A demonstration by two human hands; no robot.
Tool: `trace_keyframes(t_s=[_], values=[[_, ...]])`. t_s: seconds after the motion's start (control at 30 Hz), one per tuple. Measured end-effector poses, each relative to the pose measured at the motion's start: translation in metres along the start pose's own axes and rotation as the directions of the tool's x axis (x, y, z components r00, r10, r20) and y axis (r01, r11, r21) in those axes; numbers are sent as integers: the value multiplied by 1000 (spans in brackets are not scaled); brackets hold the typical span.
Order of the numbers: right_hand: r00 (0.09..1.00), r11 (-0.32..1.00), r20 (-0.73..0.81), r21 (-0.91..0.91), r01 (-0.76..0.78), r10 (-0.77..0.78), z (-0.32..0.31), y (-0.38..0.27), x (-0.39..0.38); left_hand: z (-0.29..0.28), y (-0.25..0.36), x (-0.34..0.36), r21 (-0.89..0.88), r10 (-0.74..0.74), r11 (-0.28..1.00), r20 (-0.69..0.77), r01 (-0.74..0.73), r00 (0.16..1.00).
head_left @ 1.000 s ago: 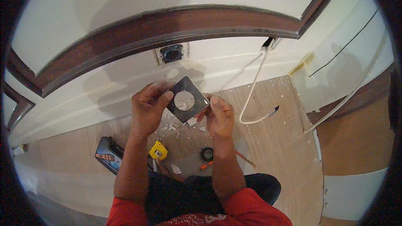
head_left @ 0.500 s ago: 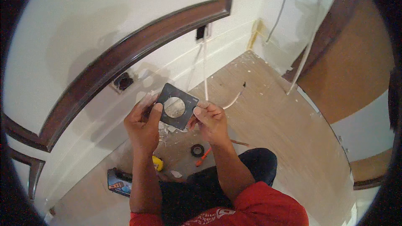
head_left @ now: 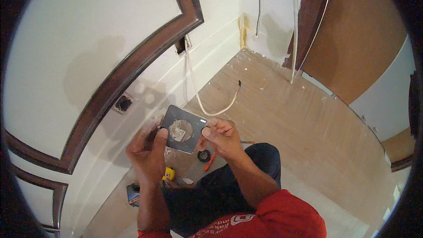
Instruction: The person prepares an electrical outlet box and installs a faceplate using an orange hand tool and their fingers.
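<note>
Between my two hands is a dark square socket faceplate (head_left: pixel 193 122) with a round hole through its middle; bits of debris on the floor show through the hole. My left hand (head_left: pixel 147 145) pinches its left edge, thumb on the front face. At the right edge, my right hand (head_left: pixel 221 136) grips it between thumb and fingers. Beyond my left hand, a round dark socket box (head_left: pixel 123 103) sits in the white wall. Farther along that wall, a white cable (head_left: pixel 189 72) comes out of a dark rectangular opening (head_left: pixel 180 45) and curls onto the floor.
On the floor by my legs lie a roll of black tape (head_left: pixel 203 155), an orange-handled tool (head_left: pixel 210 162), a yellow tape measure (head_left: pixel 168 174) and a blue-and-black package (head_left: pixel 133 195). Dark wood moulding (head_left: pixel 132 68) runs along the wall. Another white cable (head_left: pixel 294 31) hangs by the brown panel (head_left: pixel 348 31).
My view has swung to the right, so the wall and cables sit farther left. The faceplate, still in both hands, appears slightly lower and turned a little.
</note>
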State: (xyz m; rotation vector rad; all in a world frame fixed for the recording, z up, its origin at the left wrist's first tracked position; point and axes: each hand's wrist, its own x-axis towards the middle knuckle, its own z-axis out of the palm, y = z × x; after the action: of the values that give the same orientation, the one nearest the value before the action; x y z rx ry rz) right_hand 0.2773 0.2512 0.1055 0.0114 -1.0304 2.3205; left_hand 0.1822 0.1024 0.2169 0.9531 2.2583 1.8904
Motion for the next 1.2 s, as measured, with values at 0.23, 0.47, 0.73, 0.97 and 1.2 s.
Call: trace_keyframes(t_s=[0.23, 0.47, 0.73, 0.97, 1.2], values=[[999, 999, 3, 1, 44, -44, -13, -13, -9, 15, 13, -9, -15, 27, 1000, 39, -26, 999], [998, 996, 4, 59, 61, -62, -9, -12, -8, 11, 16, -10, -38, 64, 997, 30, -63, 997], [998, 993, 3, 104, 56, -56, -6, -9, -8, 7, 14, -10, -61, 66, 996, 41, -63, 997], [998, 998, 44, 50, 46, -48, -6, -11, -9, 6, 15, -11, -56, 51, 997, 34, -49, 998], [998, 995, 19, 87, 56, -58, -4, -11, -12, 6, 19, -15, -9, 71, 997, 35, -71, 997]])
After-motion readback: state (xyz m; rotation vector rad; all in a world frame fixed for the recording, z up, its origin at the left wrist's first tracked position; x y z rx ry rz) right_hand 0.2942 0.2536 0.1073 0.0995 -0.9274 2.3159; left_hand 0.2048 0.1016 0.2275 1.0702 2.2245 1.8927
